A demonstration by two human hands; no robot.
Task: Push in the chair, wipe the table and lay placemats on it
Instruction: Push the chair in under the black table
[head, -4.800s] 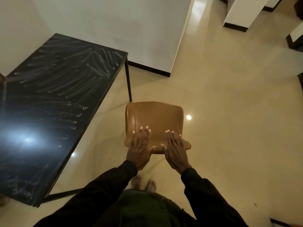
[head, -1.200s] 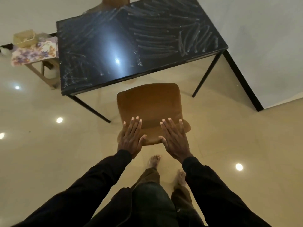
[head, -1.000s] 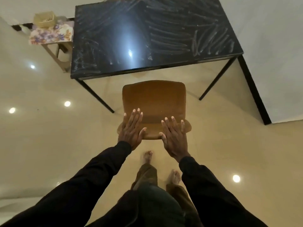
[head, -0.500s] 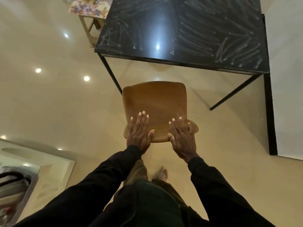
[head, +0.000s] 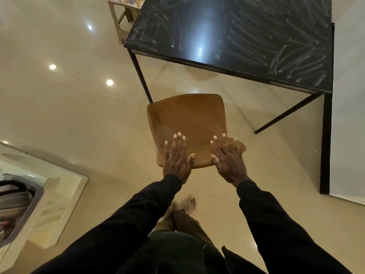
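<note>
Pushing-in step: left grip (head: 175, 157) and right grip (head: 229, 159) press flat, fingers straight, on the back of the chair (head: 187, 115), which stands just short of the desk (head: 246, 32). Next, shove it straight under, probably veering slightly right.

The floor (head: 59, 107) is glossy cream tile, and three ceiling lights (head: 109, 82) glare back off it toward its far left. A pale wooden stool (head: 117, 22) stands at the floor's far edge. Along the right side rises a white wall (head: 348, 115) with a black skirting (head: 325, 147) at its foot. At the near left a low white ledge (head: 65, 186) juts out over the tiles, and on it sits a grey tub (head: 29, 212); what it holds is too blurred to make out.
</note>
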